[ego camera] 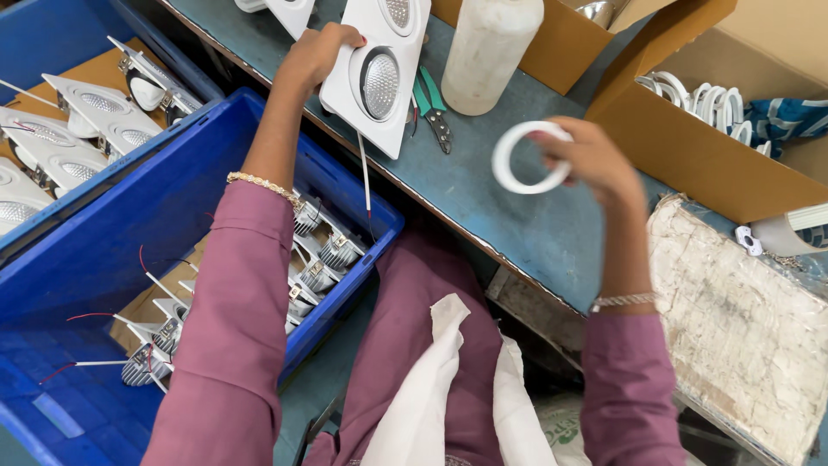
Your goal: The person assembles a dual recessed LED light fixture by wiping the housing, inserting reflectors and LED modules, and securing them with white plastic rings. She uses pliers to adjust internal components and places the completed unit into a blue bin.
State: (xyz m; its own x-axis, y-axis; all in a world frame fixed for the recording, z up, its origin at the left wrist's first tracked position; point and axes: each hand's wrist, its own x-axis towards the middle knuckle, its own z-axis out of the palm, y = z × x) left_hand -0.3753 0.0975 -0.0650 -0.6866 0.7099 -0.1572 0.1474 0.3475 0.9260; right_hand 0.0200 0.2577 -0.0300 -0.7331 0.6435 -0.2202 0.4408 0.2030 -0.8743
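White twin-lamp fixture (375, 73) gripped at 11 o'clock by left hand (315, 53); white ring (528, 157) pinched by right hand (595, 160). Ring fitting apparently in hand; alignment over a lamp required next.

Mauve long sleeves, bead bracelets both wrists, white scarf.

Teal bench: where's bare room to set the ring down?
Bare teal bench between the green-handled pliers, the cardboard box and the near edge, under the white ring. Crowded toward the twin-lamp fixture and plastic bottle.
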